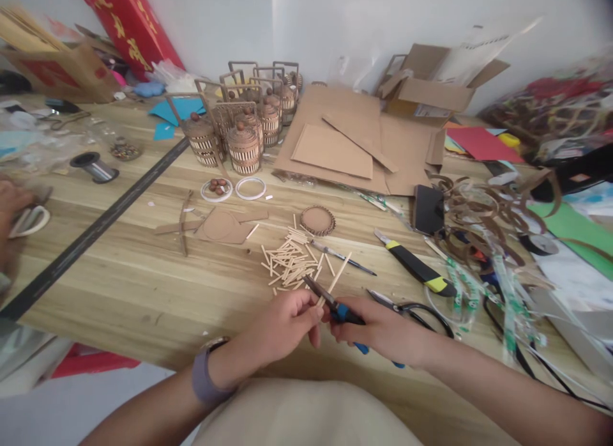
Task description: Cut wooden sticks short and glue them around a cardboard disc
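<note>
I read this as a craft workshop for small handmade models. The long wooden counter (119, 286) is crowded with cut cardboard sheets (335, 149), a heap of short wooden sticks (290, 261), curled cardboard strips (479, 203), coloured paper (479, 144) and a wire spool (94, 167). Tools lie loose among the scraps: utility knife (414, 266), scissors (416, 312), blue-handled pliers (342, 313), long black ruler (96, 232). A cluster of finished little slatted baskets (244, 149) stands at the back near an open cardboard box (431, 88).

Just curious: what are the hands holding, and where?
Right hand: pliers, by the blue handles. Left hand: a thin stick, by its lower end.
</note>
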`<action>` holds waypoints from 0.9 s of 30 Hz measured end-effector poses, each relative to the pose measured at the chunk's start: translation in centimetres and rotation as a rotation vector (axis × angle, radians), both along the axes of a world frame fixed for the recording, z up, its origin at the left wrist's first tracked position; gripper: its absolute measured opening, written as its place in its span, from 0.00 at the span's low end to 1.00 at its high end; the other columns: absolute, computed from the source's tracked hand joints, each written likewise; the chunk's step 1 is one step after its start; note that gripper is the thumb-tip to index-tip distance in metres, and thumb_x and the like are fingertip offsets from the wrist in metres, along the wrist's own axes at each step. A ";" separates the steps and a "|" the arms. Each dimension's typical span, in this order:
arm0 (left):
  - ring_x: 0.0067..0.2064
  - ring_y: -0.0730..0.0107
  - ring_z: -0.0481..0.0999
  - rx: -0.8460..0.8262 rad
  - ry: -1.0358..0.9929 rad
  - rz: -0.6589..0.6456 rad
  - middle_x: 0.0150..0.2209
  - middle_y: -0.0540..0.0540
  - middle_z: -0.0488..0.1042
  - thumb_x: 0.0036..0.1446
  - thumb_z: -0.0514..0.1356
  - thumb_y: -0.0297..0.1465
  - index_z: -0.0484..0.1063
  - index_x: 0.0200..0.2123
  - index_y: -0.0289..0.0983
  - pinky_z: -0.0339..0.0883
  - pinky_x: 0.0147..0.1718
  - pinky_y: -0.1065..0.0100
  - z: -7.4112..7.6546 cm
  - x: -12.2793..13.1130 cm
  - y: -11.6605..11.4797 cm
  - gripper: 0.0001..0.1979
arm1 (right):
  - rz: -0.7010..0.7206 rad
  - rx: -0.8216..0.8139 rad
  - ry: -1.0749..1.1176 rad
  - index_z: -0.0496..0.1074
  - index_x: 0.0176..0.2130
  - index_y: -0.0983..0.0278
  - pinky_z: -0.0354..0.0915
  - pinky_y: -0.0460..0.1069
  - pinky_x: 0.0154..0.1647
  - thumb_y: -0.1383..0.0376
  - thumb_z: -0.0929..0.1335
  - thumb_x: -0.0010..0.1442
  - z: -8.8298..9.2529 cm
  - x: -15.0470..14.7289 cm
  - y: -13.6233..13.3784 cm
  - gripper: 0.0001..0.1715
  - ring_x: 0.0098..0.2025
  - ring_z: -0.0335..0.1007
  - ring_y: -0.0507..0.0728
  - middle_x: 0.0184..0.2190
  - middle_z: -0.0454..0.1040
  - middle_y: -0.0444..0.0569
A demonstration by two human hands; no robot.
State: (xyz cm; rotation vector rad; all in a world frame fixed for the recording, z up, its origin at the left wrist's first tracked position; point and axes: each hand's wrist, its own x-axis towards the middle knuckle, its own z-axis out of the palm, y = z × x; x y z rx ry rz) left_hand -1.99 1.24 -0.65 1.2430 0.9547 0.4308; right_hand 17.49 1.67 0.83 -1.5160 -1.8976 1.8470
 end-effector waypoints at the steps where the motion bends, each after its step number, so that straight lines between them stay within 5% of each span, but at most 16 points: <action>1: 0.29 0.70 0.71 0.000 0.001 -0.008 0.23 0.52 0.70 0.60 0.51 0.40 0.67 0.30 0.37 0.63 0.35 0.69 0.1 0.0 0.0 0.14 | -0.010 -0.042 0.040 0.70 0.33 0.63 0.60 0.45 0.30 0.66 0.64 0.49 0.0 0.0 -0.1 0.08 0.30 0.61 0.52 0.28 0.67 0.42; 9: 0.27 0.71 0.68 -0.029 -0.008 -0.022 0.21 0.53 0.68 0.61 0.50 0.42 0.65 0.28 0.38 0.62 0.34 0.70 0.7 0.3 -0.1 0.15 | -0.114 -0.231 0.145 0.67 0.31 0.63 0.63 0.46 0.32 0.65 0.66 0.46 0.7 0.2 -0.3 0.08 0.33 0.66 0.53 0.29 0.69 0.44; 19: 0.25 0.73 0.63 -0.021 0.002 -0.008 0.20 0.53 0.66 0.61 0.50 0.42 0.63 0.24 0.38 0.58 0.31 0.70 -0.2 0.7 -0.3 0.17 | -0.061 -0.105 0.037 0.63 0.30 0.62 0.59 0.45 0.24 0.64 0.64 0.49 -0.8 0.1 -0.5 0.04 0.23 0.59 0.50 0.21 0.60 0.38; 27: 0.25 0.72 0.63 0.090 0.113 0.109 0.21 0.54 0.64 0.64 0.48 0.42 0.66 0.32 0.38 0.57 0.30 0.71 0.0 -1.1 0.5 0.16 | -0.014 0.158 -0.144 0.69 0.35 0.62 0.63 0.49 0.35 0.59 0.64 0.58 -0.6 1.5 -0.5 0.10 0.34 0.66 0.56 0.30 0.71 0.46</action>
